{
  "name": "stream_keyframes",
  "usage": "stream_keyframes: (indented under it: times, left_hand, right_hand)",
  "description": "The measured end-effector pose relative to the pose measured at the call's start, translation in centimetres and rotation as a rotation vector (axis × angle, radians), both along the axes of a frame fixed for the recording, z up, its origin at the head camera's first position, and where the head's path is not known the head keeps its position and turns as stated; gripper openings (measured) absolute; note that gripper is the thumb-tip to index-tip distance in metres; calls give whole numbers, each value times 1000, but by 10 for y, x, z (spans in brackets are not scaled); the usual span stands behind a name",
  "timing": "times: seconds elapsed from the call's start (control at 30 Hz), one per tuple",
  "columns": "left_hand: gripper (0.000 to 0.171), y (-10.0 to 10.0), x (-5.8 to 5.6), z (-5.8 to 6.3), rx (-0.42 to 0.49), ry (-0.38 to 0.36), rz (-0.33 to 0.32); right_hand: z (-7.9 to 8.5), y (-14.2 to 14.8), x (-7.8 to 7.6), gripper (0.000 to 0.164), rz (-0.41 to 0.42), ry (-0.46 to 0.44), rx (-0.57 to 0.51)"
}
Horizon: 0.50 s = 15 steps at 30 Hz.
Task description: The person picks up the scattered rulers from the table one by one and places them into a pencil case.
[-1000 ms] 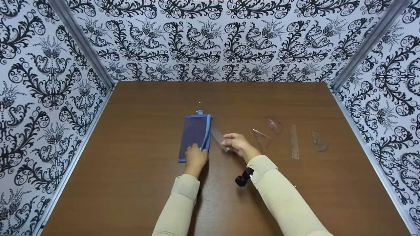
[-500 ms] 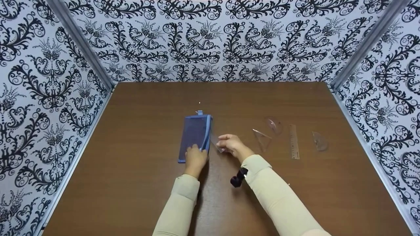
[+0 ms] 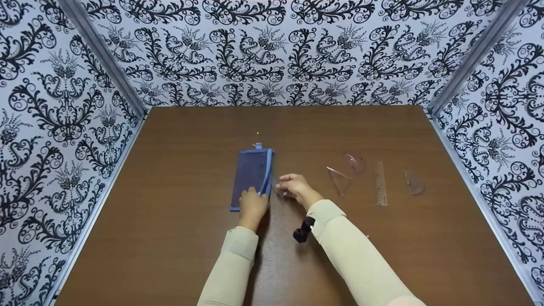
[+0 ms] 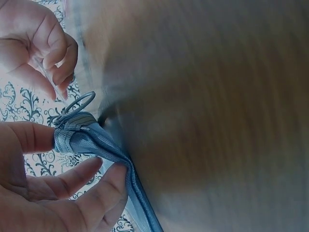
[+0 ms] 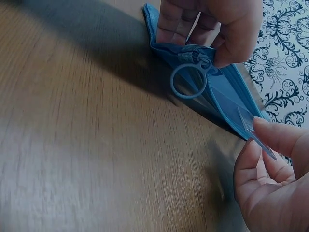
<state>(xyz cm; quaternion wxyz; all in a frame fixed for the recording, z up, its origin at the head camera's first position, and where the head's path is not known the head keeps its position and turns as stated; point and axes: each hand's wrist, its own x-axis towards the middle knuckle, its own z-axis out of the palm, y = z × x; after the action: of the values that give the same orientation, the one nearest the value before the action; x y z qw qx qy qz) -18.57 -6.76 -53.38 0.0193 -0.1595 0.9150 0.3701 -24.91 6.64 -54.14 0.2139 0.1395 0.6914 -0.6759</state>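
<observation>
A blue zippered mesh pouch point(image 3: 250, 170) lies on the table, its zip side facing right and parted. My left hand point(image 3: 253, 206) grips its near end by the zip, thumb and fingers pinching the edge beside the zip's pull ring point(image 5: 188, 81). Between thumb and fingers, my right hand point(image 3: 295, 188) pinches a clear plastic ruler point(image 5: 256, 133). Most of the ruler's length is inside the pouch opening, with only the pinched end showing. In the left wrist view the right hand point(image 4: 41, 48) appears beyond the ring.
On the table point(image 3: 187, 170) to the right lie a clear set square point(image 3: 339, 182), a clear protractor point(image 3: 355, 163), another clear ruler point(image 3: 380, 183) and a second protractor point(image 3: 413, 182). Patterned walls point(image 3: 272, 51) enclose the back and sides.
My right hand has moved left toward the pouch, sliding the clear ruler further into the opening. The left hand keeps its grip on the pouch in place.
</observation>
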Motion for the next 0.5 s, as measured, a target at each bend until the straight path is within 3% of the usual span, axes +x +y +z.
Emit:
stream_keyframes:
  times: [0.5]
  left_hand:
    - [43, 1, 1, 0, -7, 24, 18]
  right_hand:
    - [1, -8, -1, 37, -7, -7, 12]
